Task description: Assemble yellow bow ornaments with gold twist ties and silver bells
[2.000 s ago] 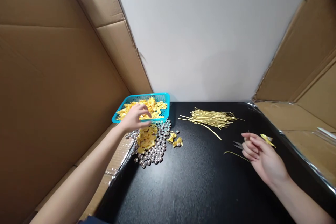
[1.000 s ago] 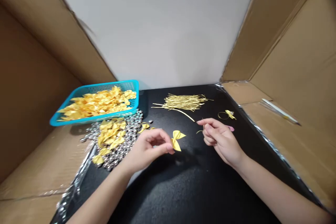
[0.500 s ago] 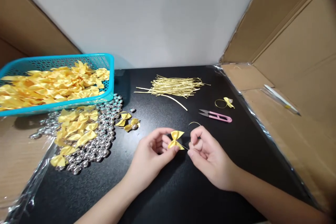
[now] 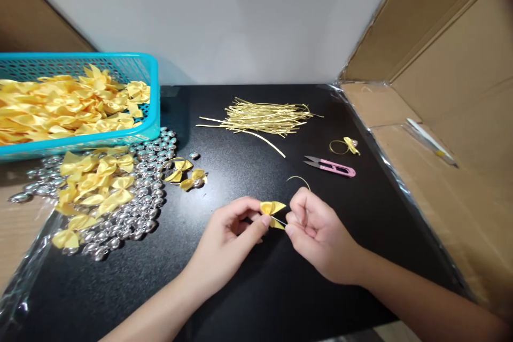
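Note:
Between its thumb and fingers, my left hand [image 4: 236,235] pinches a yellow ribbon bow [image 4: 274,207]. Its thumb covers part of the bow's middle. My right hand [image 4: 320,238] is closed just to the right, its fingertips gripping a gold cord [image 4: 300,178] whose free end curves up behind the knuckles. A thin, pale straight length runs from the bow to the right fingertips; whether it belongs to the same cord I cannot tell. Both hands are above the black table [image 4: 240,299].
A blue basket [image 4: 154,101] full of yellow bows stands at the left. Before it lie silver beads [image 4: 138,224] and loose bows [image 4: 114,200]. Gold cords [image 4: 266,117] are heaped at the back. Pink thread snips [image 4: 336,168], a corded bow [image 4: 351,145] and white tweezers [image 4: 430,141] lie right.
The bow has turned and its middle now sits under my left thumb. The pale length between the hands shows more clearly. The camera view has shifted slightly.

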Available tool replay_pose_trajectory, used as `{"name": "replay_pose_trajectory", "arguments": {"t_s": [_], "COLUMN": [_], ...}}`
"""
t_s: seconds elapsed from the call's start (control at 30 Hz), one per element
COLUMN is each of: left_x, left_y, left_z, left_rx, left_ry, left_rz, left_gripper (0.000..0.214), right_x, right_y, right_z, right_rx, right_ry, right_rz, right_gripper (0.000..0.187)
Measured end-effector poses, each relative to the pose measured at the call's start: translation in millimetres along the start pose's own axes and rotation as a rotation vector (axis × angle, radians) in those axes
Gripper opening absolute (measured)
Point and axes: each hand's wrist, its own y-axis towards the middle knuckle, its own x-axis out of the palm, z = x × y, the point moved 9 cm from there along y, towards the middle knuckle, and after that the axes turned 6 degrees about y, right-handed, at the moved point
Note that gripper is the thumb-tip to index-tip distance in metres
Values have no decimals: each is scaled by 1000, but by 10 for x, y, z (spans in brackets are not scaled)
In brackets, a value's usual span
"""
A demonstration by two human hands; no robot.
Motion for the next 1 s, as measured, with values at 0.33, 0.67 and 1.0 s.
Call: {"name": "replay_pose_trajectory", "arguments": {"t_s": [0.33,0.67,1.0], "left_x": [-46,0,-7], "left_y": [8,-2,-5], "left_z": [-34,-10,-51], "left_rx": [-31,-38,-79], "left_ry": [-197,-230,-257], "left_rz": [92,60,66], "left_gripper": [19,15,15], "right_x": [-11,-32,-18], "right_y": [-1,7,-14], "right_z": [-37,-71,-38], "right_rx": [-32,-48,-11], "right_ry": [-3,-48,-48], "right_rz": [26,61,44], "right_gripper": [25,26,28]}}
